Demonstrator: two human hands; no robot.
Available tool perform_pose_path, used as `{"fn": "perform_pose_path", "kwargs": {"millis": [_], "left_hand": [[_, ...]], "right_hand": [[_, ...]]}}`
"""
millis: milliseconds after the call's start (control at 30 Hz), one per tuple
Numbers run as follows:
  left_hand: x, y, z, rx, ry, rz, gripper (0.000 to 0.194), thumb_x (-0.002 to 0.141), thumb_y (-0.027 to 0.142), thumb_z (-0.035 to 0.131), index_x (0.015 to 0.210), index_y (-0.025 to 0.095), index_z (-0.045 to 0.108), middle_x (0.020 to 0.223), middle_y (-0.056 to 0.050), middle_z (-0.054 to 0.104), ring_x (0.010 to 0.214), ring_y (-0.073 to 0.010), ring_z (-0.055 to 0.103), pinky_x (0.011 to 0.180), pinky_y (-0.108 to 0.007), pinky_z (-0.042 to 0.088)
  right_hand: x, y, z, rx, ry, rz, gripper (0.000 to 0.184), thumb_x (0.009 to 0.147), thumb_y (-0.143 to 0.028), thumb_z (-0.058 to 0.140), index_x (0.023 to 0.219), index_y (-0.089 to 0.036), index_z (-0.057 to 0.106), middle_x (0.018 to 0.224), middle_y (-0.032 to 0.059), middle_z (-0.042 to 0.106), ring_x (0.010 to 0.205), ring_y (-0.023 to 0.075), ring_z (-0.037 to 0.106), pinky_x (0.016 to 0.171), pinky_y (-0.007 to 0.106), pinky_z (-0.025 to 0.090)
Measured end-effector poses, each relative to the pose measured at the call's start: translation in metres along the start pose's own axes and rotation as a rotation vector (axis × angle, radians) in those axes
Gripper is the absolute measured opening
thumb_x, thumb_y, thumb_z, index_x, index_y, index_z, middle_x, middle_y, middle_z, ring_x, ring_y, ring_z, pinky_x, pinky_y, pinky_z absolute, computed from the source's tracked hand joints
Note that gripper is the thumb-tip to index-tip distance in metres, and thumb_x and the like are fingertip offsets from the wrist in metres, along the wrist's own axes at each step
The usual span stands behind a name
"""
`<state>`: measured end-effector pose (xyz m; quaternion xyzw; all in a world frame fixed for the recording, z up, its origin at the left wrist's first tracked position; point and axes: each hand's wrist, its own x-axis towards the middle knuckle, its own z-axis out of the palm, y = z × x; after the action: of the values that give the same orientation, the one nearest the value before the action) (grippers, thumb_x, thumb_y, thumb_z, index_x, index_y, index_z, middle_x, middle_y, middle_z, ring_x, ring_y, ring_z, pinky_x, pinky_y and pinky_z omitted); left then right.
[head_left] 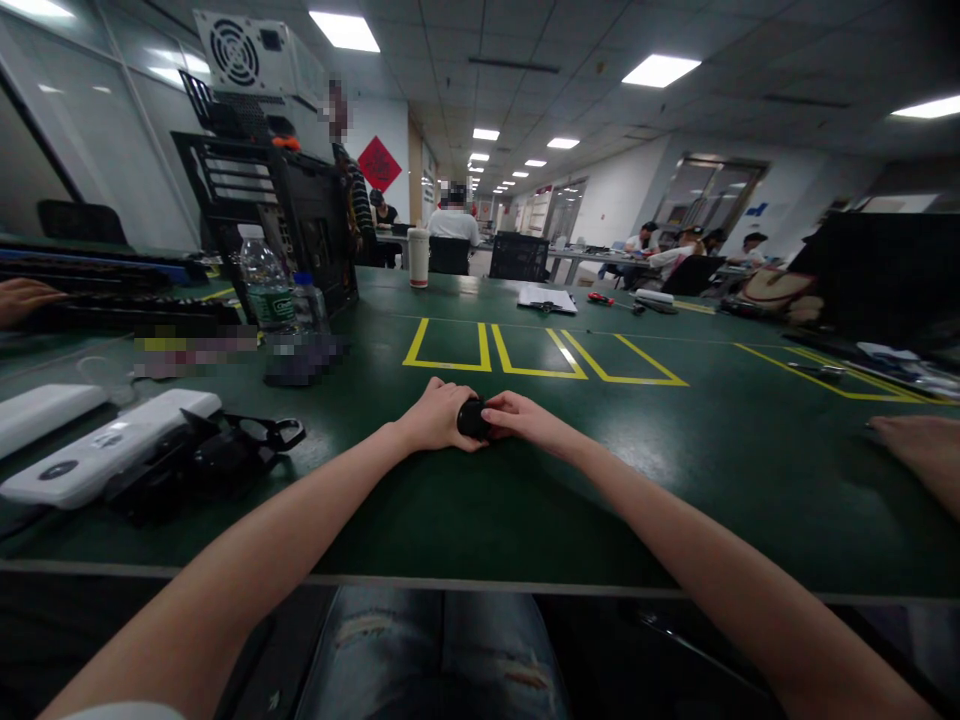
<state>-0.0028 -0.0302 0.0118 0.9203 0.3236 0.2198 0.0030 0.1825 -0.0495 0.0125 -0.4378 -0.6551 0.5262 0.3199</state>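
Between my two hands, just above or on the green table [360, 510], is a small round black object [472, 419] whose kind I cannot make out. My left hand [436, 415] wraps round its left side, thumb below and fingers above. The fingertips of my right hand [521, 417] pinch its right edge. Part of the object is hidden by the fingers. Yellow tape outlines [450, 366] lie on the table just beyond my hands.
At left are white devices [112, 445], black straps [225, 450], a water bottle [264, 285] and a computer case [300, 220]. A cup [418, 258], a clipboard [547, 299] and a red screwdriver [600, 299] stand or lie farther back. Another person's hand [919, 450] rests at right.
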Motion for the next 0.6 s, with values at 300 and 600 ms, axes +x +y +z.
{"fn": "perform_pose_path", "kwargs": {"millis": [300,600], "left_hand": [[0.001,-0.002,0.0,0.01,-0.009,0.0,0.051,0.059,0.056,0.06,0.09,0.017,0.051,0.082,-0.004,0.059,0.078,-0.0227,0.055,0.073,-0.034,0.031],[0.002,-0.004,0.002,0.027,-0.004,-0.032,0.055,0.057,0.056,0.061,0.093,0.017,0.051,0.085,-0.005,0.06,0.08,-0.0237,0.055,0.076,-0.036,0.03]], "right_hand": [[-0.003,-0.009,0.0,-0.069,-0.031,-0.139,0.036,0.06,-0.026,0.072,0.083,-0.02,0.046,0.086,-0.0001,0.057,0.081,0.0165,0.058,0.076,0.038,0.047],[-0.006,0.005,0.013,-0.003,0.108,-0.217,0.025,0.074,-0.04,0.055,0.089,-0.021,0.048,0.079,0.0002,0.057,0.075,0.0143,0.057,0.07,0.033,0.049]]}}
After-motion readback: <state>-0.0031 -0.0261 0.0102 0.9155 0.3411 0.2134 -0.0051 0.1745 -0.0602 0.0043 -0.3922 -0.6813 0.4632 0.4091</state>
